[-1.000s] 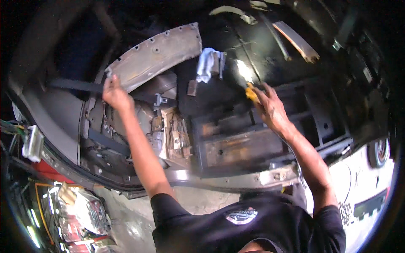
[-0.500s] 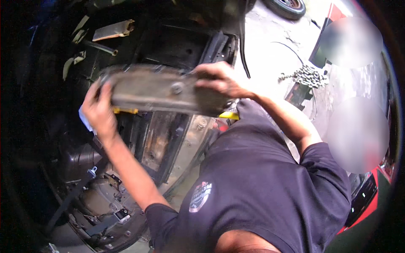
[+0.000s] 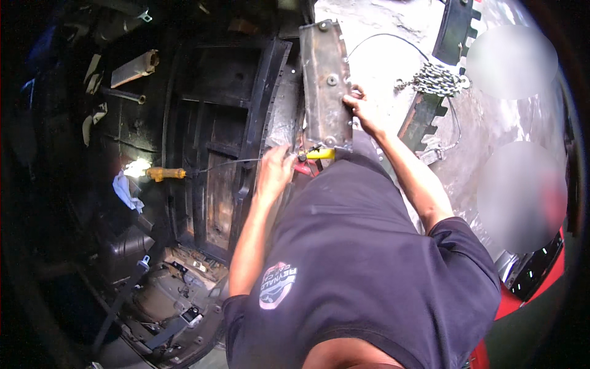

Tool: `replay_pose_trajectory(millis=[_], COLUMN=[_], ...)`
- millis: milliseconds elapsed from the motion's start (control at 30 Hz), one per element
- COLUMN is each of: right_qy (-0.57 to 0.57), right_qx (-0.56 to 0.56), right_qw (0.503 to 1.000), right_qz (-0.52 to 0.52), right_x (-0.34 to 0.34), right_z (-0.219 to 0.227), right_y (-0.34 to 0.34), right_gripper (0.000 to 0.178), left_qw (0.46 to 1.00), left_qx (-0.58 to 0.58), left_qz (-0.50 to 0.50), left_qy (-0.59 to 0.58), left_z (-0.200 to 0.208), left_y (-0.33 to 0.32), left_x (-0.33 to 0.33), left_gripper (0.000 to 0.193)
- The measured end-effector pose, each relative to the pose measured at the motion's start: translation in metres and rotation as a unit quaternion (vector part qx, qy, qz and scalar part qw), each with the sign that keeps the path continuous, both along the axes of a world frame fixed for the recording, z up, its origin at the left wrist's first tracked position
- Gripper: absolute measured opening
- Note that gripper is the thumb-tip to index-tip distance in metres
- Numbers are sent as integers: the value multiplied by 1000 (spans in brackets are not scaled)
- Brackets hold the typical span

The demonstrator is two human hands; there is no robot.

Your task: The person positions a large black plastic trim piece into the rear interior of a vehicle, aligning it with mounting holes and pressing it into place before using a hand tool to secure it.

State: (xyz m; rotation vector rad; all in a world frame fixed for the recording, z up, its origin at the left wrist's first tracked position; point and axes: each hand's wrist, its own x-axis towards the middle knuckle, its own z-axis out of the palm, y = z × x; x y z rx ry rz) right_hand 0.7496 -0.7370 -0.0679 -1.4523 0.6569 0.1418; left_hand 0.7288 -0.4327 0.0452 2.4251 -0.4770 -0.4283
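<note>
A long, worn metal panel with a round fitting in its middle stands roughly lengthwise in front of me. My right hand grips its right edge, the thumb and fingers at the rim. My left hand is off the panel, below and left of its lower end. Its fingers reach out, slightly bent, beside a yellow handle and a red handle. Nothing shows clearly in that hand; whether its fingertips touch the red handle I cannot tell.
At left lies a stripped vehicle interior with dark frame rails. A lit yellow work lamp and a pale blue cloth lie in it. A heap of chain rests on a notched dark metal beam at right.
The panel has turned from crosswise to lengthwise and moved right. My left hand has let go of it and moved right, while my right hand keeps hold. The work lamp has come into sight.
</note>
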Motion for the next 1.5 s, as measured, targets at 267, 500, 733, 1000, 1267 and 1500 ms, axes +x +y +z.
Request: replay_pose_trajectory(millis=[267,500,733,1000,1267,1500], right_qy=[6,-31,-61,-27,-33,0], right_qx=[67,212,230,223,228,159], right_qw=[997,975,967,972,971,982], right_qz=[-43,-53,-87,-68,-63,-103], right_x=[2,10,27,34,33,33], right_z=[-36,-57,-38,-55,-52,-55], right_y=[61,93,110,122,121,131], right_gripper=[48,49,47,45,46,42], left_qw=[995,998,991,991,969,937], left_qx=[93,59,57,69,30,233], left_qz=[-28,-12,75,113,234,178], left_qy=[8,-22,-96,27,74,-191], left_z=[-7,-6,-6,-30,-41,-14], left_y=[13,17,22,1,-2,-8], left_x=[-33,-38,-22,-30,-18,35], left_gripper=[27,23,18,29,34,54])
